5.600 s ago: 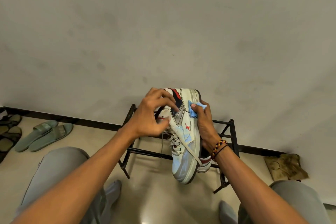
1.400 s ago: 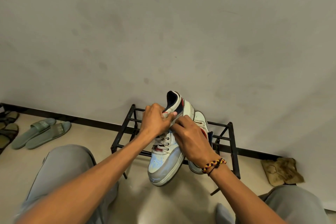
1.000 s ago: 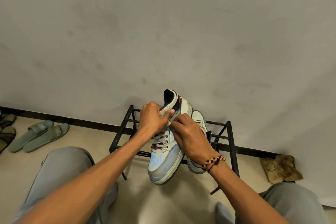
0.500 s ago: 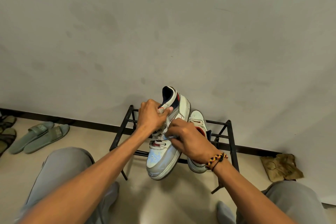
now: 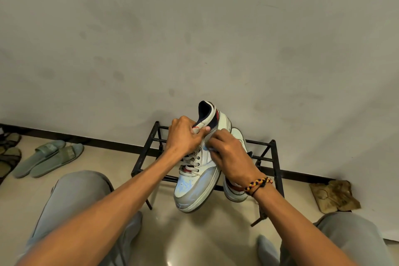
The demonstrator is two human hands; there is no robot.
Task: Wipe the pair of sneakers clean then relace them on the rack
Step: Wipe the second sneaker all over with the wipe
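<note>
1. Left hand [image 5: 183, 136] grips the tongue of the held sneaker [image 5: 197, 170]; fingers curled round the tongue top, thumb pressed on its far side.
2. Held sneaker is white with a grey toe cap, navy collar lining and red trim. It tilts heel-up, toe pointing near and down, above the near rail of the rack [image 5: 149, 147]. Bluish smears show on the toe.
3. Right hand [image 5: 232, 157] lies against the right flank of the held sneaker, fingers curled. A small patch of blue cloth [image 5: 209, 149] shows at the fingertips, pinched there and touching the upper beside the laces [image 5: 191, 161].
4. Laces are threaded through the lower eyelets; the upper rows are hidden by the left hand.
5. Second sneaker [image 5: 236, 190] sits on the rack just right of the held one, largely hidden behind the right hand and wrist.
6. Beaded bracelet [image 5: 258, 184] on the right wrist.
7. Rack is a black metal frame on the floor, set against the wall [image 5: 194, 28].
8. Green slides [image 5: 48, 157] lie on the floor far left; a crumpled brown rag [image 5: 333, 196] lies on the floor to the right.
9. Grey-trousered knees [image 5: 79, 192] flank the near view.
</note>
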